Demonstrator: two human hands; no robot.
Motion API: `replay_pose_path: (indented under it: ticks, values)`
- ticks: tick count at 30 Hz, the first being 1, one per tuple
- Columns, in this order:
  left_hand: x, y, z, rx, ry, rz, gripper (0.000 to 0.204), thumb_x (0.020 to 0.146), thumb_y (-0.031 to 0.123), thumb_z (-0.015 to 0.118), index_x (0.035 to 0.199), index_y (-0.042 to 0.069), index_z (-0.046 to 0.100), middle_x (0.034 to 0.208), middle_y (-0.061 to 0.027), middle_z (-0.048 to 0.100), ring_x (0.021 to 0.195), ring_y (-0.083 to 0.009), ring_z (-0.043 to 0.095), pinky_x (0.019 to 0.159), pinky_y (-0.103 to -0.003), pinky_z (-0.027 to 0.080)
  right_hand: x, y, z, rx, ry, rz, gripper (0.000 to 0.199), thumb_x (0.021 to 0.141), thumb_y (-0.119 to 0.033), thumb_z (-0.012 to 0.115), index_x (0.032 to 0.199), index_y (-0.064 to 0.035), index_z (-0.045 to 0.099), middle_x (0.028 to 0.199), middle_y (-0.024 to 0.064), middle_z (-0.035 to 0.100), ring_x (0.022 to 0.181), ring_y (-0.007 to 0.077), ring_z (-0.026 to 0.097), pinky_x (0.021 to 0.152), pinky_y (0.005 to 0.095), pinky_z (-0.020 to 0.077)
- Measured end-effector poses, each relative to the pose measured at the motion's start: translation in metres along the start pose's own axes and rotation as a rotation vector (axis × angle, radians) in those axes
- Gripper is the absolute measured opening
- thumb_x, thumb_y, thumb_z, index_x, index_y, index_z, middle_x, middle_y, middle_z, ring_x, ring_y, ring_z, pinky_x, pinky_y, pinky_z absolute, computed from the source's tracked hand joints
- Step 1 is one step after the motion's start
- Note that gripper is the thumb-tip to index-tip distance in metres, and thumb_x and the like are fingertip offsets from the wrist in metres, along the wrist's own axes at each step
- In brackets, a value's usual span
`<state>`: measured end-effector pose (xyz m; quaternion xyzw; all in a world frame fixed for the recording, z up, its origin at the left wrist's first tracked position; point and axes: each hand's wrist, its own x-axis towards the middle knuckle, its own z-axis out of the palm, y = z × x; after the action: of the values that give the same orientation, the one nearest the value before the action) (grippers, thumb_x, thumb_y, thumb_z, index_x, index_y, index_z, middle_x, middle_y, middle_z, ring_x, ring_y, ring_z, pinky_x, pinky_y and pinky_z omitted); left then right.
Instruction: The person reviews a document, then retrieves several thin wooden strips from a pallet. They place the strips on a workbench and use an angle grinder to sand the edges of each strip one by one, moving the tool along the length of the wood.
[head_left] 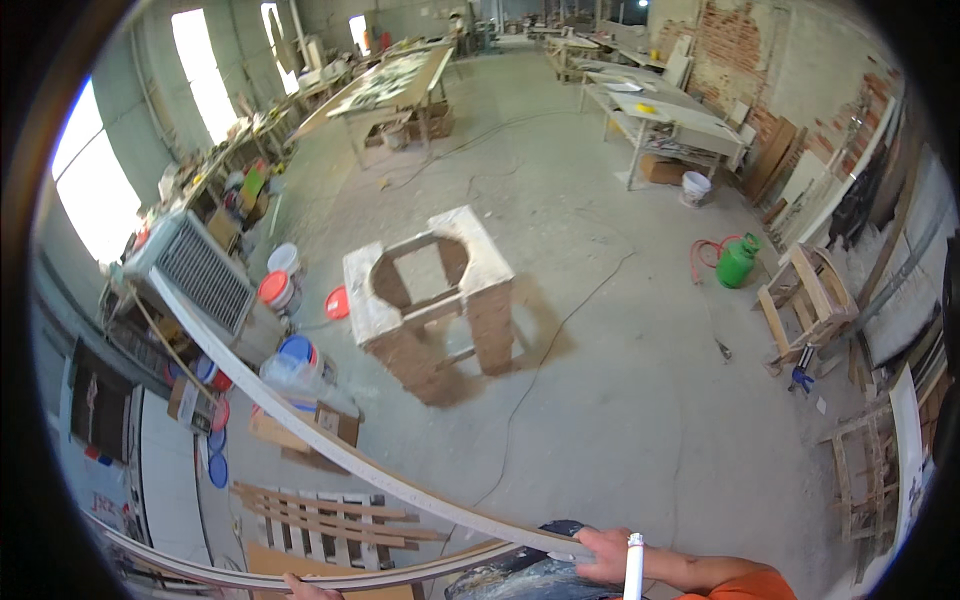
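Observation:
My right hand [603, 553] is closed around the near end of a long white moulding strip [300, 425] that runs up and left toward a grille-fronted box [200, 270]. A second pale strip [230, 573] runs along the bottom, and the fingertips of my left hand [303, 588] touch it from below at the picture's lower edge; the grip itself is hidden. A thin white tube [634, 565] stands upright in front of my right forearm. I cannot tell what holds it.
A plaster-caked wooden stand [430, 300] is in the middle of the concrete floor, with a cable [540, 360] trailing past it. Paint buckets [280, 290] and cardboard boxes [335, 420] are at left, a slatted pallet [330, 515] near me, a green gas cylinder [738, 260] and wooden frames [810, 300] at right, workbenches [660, 110] behind.

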<state>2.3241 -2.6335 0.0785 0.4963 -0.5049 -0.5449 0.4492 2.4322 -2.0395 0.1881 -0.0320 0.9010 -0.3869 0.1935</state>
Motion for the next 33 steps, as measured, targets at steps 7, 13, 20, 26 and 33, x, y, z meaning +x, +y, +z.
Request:
replay_pose_path:
  ticks: [7,13,20,26,33]
  values:
    - [-0.152,0.094,0.136,-0.227,-0.319,0.152,0.027,0.098,0.026,0.066,0.095,0.001,0.057,0.075,-0.0041,0.054,0.065,-0.0165,0.052,0.058,-0.035,0.046,-0.020,0.053,-0.122,0.094,0.190,0.186,0.046,0.082,-0.038,0.070,0.114,-0.0052,0.061,0.096,0.0235,0.070,0.089,0.0454,0.067,0.076,0.0521,0.0540]
    - [-0.368,0.178,0.255,-0.432,-0.625,0.332,0.021,0.100,0.024,0.064,0.093,0.006,0.055,0.074,-0.0035,0.052,0.062,-0.0153,0.052,0.056,-0.032,0.046,0.022,0.110,-0.204,0.207,0.354,0.352,0.044,0.081,-0.036,0.070,0.111,-0.0047,0.062,0.099,0.0251,0.070,0.095,0.0471,0.066,0.083,0.0514,0.0536]
    - [-0.505,0.194,0.462,-0.479,-0.753,0.146,0.018,0.102,0.021,0.062,0.097,0.008,0.051,0.073,-0.0005,0.050,0.057,-0.0108,0.047,0.053,-0.026,0.042,0.118,0.172,-0.333,0.200,0.541,0.514,0.040,0.081,-0.033,0.069,0.109,-0.0053,0.063,0.097,0.0246,0.069,0.094,0.0465,0.066,0.082,0.0511,0.0538]
    - [-0.640,0.201,0.644,-0.499,-0.852,0.086,0.013,0.100,0.016,0.064,0.102,0.009,0.053,0.073,-0.0005,0.051,0.061,-0.0093,0.050,0.054,-0.026,0.045,0.195,0.246,-0.431,0.187,0.624,0.559,0.042,0.080,-0.035,0.071,0.109,-0.0060,0.063,0.096,0.0234,0.069,0.092,0.0459,0.066,0.080,0.0526,0.0531]
    - [-0.804,0.186,0.843,-0.464,-0.906,0.233,0.013,0.099,0.015,0.062,0.106,0.006,0.055,0.073,-0.0008,0.051,0.060,-0.0102,0.048,0.053,-0.027,0.043,0.338,0.367,-0.581,0.208,0.690,0.622,0.043,0.081,-0.036,0.070,0.108,-0.0043,0.063,0.094,0.0250,0.068,0.092,0.0467,0.065,0.078,0.0533,0.0524]
